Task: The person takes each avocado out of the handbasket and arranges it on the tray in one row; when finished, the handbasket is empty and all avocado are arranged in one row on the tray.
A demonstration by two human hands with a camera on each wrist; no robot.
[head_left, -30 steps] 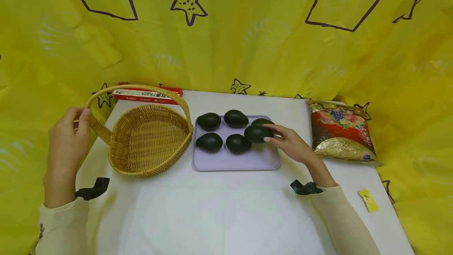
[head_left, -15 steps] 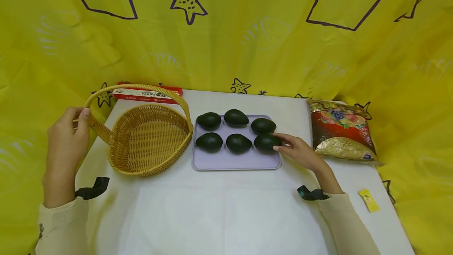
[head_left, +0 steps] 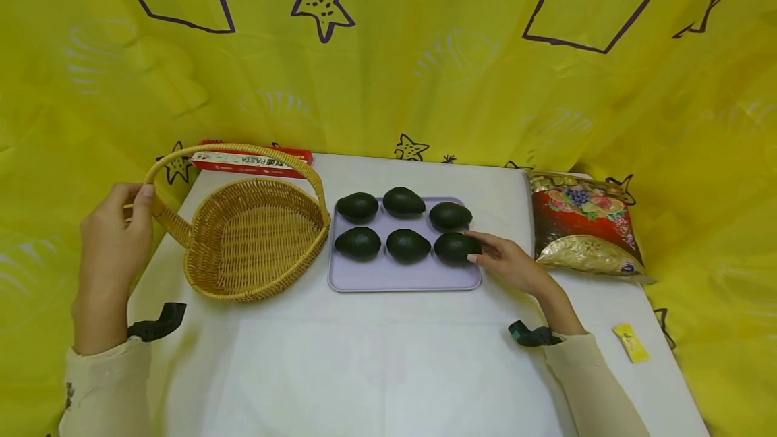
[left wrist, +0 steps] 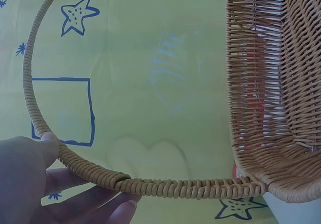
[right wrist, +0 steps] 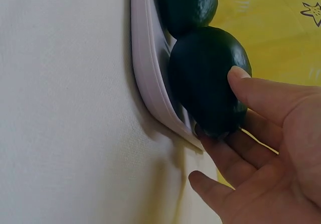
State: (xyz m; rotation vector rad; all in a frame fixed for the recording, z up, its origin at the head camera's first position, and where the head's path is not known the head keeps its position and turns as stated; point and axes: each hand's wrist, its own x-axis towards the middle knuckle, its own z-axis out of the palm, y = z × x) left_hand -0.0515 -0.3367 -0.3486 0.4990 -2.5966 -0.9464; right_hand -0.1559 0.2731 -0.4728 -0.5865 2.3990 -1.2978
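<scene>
A lilac tray holds several dark green avocados in two rows. My right hand lies at the tray's right edge, its thumb and straight fingertips touching the front-right avocado, which rests on the tray. In the right wrist view the thumb sits on that avocado, the other fingers spread loosely below its end beside the tray rim. My left hand grips the arched handle of an empty wicker basket left of the tray. The left wrist view shows the fingers of that hand wrapped round the handle.
A red and white pasta box lies behind the basket. A colourful snack bag lies right of the tray, and a small yellow packet is near the table's right edge. Yellow star-patterned cloth surrounds the white table.
My right hand carried an avocado rightwards and set it down in the tray's front-right spot, where it has stayed touching it. The left hand has not moved.
</scene>
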